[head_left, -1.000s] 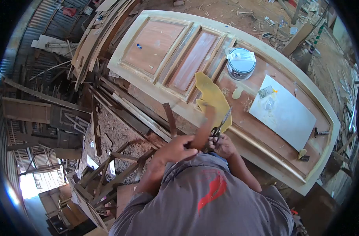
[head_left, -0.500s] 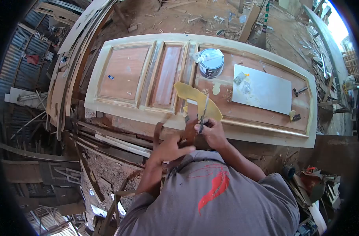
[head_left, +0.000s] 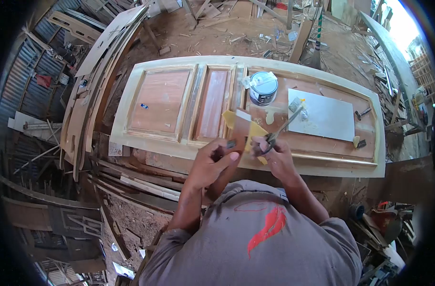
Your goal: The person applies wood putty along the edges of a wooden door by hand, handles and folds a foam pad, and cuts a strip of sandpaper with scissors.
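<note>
My left hand (head_left: 209, 164) is closed around a long brown strip (head_left: 240, 131) with a white end, its thumb lying across it. A small dark piece shows by those fingers; I cannot make out what it is. In my right hand (head_left: 279, 157) is a pair of scissors (head_left: 286, 123), blades pointing up and to the right, apart from the strip. Behind the strip, between both hands, a yellow sheet (head_left: 257, 129) with an uneven edge is partly hidden. The panelled wooden door (head_left: 153, 140) lies flat beyond my hands.
On the door stand a paint can (head_left: 264, 90) and a white board (head_left: 322, 117) bearing a small packet. A hammer-like tool (head_left: 364, 113) lies at its right end. Stacked planks (head_left: 96, 88) rise at the left. Wood scraps litter the ground beyond.
The scissors have swung from nearly upright in front of the yellow sheet to slanting right. My left hand, blurred before, now grips the brown strip. The view has shifted slightly.
</note>
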The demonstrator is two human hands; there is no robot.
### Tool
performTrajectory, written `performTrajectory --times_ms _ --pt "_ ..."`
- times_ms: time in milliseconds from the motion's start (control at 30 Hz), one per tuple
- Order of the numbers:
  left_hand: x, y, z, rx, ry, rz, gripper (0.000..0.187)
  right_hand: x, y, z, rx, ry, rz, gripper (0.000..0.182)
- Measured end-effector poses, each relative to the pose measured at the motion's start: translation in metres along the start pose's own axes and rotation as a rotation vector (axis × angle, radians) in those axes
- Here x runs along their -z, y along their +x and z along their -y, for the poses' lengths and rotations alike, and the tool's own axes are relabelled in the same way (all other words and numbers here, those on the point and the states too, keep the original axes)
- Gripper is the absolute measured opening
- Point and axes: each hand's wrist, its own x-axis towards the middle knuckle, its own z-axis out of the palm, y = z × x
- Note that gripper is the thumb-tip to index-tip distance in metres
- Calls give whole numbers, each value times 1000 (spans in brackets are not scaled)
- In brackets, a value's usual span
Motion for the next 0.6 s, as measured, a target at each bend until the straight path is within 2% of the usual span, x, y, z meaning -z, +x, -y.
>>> performTrajectory --times_ms 100,167,200,233,267,300,400,500,567,600 --pt "-15 8 8 11 -137 77 25 4 18 -13 54 47 31 23" --pt "-24 -4 -15 107 -373 64 26 -6 31 7 125 32 -89 27" --pt "-22 -10 -14 146 -340 130 27 -11 38 21 155 25 -149 30" --pt "-20 -17 -13 183 -305 198 27 -15 46 42 164 49 -255 23" --pt "-3 -22 5 207 -117 340 27 -13 58 60 171 73 -363 16" --pt "14 -28 24 226 73 481 27 6 78 67 233 130 -364 21" --pt "51 -51 89 137 35 534 11 76 138 90 403 194 -333 29" --pt "68 -71 61 127 -241 344 17 80 154 116 397 176 -243 32" --pt "77 -74 51 92 -422 92 22 72 155 109 331 106 -190 35" --pt "79 -80 51 87 -422 70 22 66 153 100 299 71 -159 36"
